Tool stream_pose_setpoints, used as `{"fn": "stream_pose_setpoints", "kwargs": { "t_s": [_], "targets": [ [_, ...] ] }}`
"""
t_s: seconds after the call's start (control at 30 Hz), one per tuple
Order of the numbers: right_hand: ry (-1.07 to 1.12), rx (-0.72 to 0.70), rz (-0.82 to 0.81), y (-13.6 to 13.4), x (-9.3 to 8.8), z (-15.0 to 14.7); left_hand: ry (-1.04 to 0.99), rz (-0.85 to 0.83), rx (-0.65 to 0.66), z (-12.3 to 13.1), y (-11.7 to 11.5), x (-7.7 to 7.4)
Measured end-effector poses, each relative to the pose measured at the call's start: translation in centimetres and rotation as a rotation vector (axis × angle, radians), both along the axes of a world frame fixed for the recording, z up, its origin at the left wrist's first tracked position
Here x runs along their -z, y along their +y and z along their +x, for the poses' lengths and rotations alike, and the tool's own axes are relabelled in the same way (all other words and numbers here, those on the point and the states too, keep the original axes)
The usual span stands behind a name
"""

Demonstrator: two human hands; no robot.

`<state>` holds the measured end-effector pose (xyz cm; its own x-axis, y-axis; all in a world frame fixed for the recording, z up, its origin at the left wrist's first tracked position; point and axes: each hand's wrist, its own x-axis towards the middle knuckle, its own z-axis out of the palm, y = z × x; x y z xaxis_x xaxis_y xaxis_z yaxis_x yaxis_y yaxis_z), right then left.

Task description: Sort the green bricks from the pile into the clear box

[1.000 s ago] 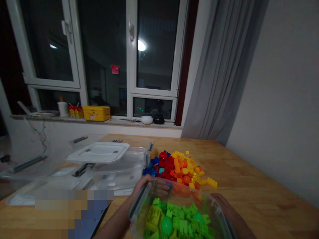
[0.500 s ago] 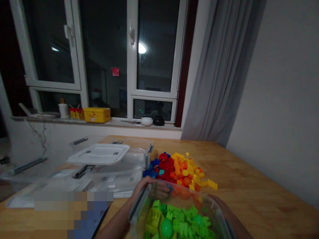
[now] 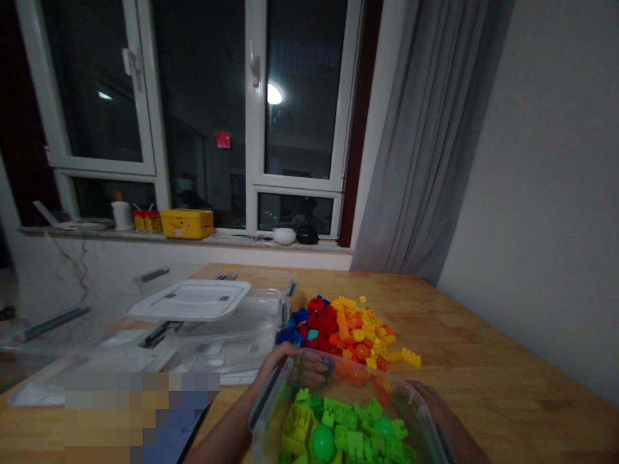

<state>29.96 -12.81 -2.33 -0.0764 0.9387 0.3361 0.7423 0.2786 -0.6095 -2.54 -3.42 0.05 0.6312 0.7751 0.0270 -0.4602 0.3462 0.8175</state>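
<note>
Tub (image 3: 267, 403) of green blocks sits at six o'clock in my view, gripped between the left hand (image 3: 296, 362) and right hand (image 3: 428, 394), set apart on opposite rims; red-and-yellow block pile (image 3: 343, 330) lies just beyond, at twelve.

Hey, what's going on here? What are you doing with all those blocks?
A person is holding a clear plastic box with both hands, the left hand on one side and the right hand on the other. The box holds green toy bricks. Just beyond it, a pile of red, orange, yellow and blue toy bricks lies on the wooden table. More clear plastic boxes and lids sit to the left.
</note>
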Motion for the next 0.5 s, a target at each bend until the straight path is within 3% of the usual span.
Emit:
{"fn": "stream_pose_setpoints", "kwargs": {
  "t_s": [0.23,0.5],
  "targets": [
    [0.043,-0.036,-0.055,-0.8,-1.6,-0.8,-0.050,-0.018,0.056,0.0,1.1,0.8],
    [-0.138,0.109,-0.002,0.9,1.1,1.2,-0.016,-0.051,0.025,0.0,1.4,0.9]
  ]
}}
